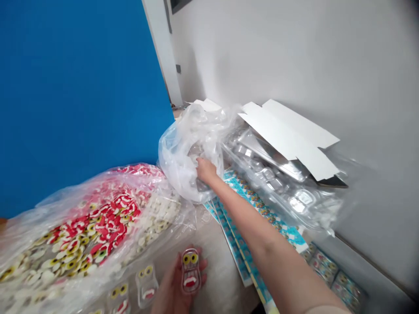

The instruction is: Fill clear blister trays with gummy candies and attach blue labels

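Reaching into plastic bag point(176, 170), right hand point(205, 171)

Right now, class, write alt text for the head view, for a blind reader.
The right hand reaches into a cloudy plastic bag; the left hand holds a clear case with yellow eyes and a red mouth, near loose eyes and mouths in plastic.

A solid deep blue panel point(72, 87) fills the upper left; a pale grey wall point(288, 52) spans the upper right. Lower left, loose pieces point(111, 226) mix red, pink, white and yellow with black dots. Bottom centre, a clear case point(191, 271) shows two yellow circles above red and white. Right of centre, turquoise printed sheets point(238, 244) carry repeated rows, beneath plain white card point(288, 131).
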`<act>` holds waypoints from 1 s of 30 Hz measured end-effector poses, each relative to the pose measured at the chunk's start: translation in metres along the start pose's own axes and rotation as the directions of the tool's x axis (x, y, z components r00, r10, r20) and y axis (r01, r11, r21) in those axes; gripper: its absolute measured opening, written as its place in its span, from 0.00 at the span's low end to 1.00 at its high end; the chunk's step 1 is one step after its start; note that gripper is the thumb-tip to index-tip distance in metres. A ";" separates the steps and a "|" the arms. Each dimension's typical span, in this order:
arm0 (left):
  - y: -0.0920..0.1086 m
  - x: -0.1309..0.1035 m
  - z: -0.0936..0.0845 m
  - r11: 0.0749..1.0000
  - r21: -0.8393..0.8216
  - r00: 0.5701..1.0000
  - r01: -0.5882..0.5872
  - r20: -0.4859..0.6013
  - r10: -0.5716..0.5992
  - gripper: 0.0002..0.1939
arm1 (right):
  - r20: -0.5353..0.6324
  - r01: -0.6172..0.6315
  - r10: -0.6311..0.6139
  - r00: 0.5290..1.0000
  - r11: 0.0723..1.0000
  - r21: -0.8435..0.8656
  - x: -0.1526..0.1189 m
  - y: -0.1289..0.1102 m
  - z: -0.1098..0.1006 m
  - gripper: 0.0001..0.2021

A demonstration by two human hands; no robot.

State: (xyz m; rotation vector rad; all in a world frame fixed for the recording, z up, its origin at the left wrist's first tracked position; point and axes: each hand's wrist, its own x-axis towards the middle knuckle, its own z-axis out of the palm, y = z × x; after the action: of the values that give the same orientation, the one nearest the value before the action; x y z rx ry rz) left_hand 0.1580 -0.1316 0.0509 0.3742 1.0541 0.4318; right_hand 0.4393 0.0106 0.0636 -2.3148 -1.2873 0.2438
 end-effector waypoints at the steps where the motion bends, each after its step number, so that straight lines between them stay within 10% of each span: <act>1: 0.001 0.003 -0.003 1.000 -0.011 1.000 0.013 0.003 -0.013 0.19 | 0.010 -0.003 0.003 1.000 1.000 -0.004 0.007 -0.003 0.006 0.16; 7: 0.005 0.014 -0.014 0.998 -0.058 0.999 0.037 0.023 -0.036 0.23 | 0.038 -0.042 0.041 0.998 0.999 0.031 0.022 0.004 0.015 0.13; 15: 0.000 0.004 0.001 1.000 -0.005 1.000 0.015 0.020 -0.015 0.19 | -0.088 -0.031 0.048 0.995 0.983 0.182 -0.008 0.031 -0.023 0.11; 22: -0.011 -0.006 0.015 0.992 -0.113 0.985 -0.057 0.157 0.074 0.14 | -0.100 -0.050 0.110 0.989 0.881 0.471 -0.127 0.032 -0.052 0.17; 27: -0.021 -0.014 0.027 0.983 -0.174 0.972 -0.064 0.211 0.101 0.11 | 0.084 -0.174 0.208 0.974 0.459 0.871 -0.226 0.028 -0.040 0.16; 30: -0.028 -0.021 0.028 0.983 -0.165 0.973 -0.078 0.203 0.111 0.10 | 0.059 -0.161 0.213 0.975 0.507 0.847 -0.258 0.024 -0.031 0.14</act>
State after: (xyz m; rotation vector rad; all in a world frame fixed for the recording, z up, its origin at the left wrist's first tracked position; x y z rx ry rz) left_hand 0.1782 -0.1690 0.0649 0.3238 0.7915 0.5445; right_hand 0.3292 -0.2260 0.0597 -1.5423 -0.6144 0.7092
